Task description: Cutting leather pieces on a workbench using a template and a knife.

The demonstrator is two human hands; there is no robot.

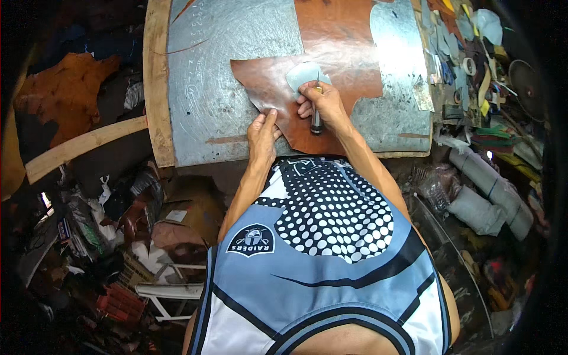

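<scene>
Leather (355,77), brown and shiny, flat on the table (207,106), under the right fingers and next to the left ones, stretching well past both to the top of the view. At its near left edge, the left hand (262,135), fingers bent and close together, touching the leather; hard to tell if pinching it or just pressing down.

In the right hand (327,107), a thin tool (316,118), wrapped in curled fingers and held tight with the thumb. Dark end poking out on the belly side of the fingers, yellow bit right beside them, skinny tip pointing away past them. Just beyond the right fingertips, a pale flat piece (300,72) with round corners, on top of the leather and partly hidden by the fingers.

Left of the left fingers, bare grey metal on the table, all scratchy and spotty, then a wooden edge (157,89). Much farther left, another big brown piece (68,89), wavy at the sides. Well to the right of the right fingers, a messy heap of scraps (488,26) and a white ring (469,66). Nearer the body than the fingers, a blue shirt (331,236) with white dots on black. Behind the left fingers, off to the left, a brown box (189,207) and a red crate (121,302).
</scene>
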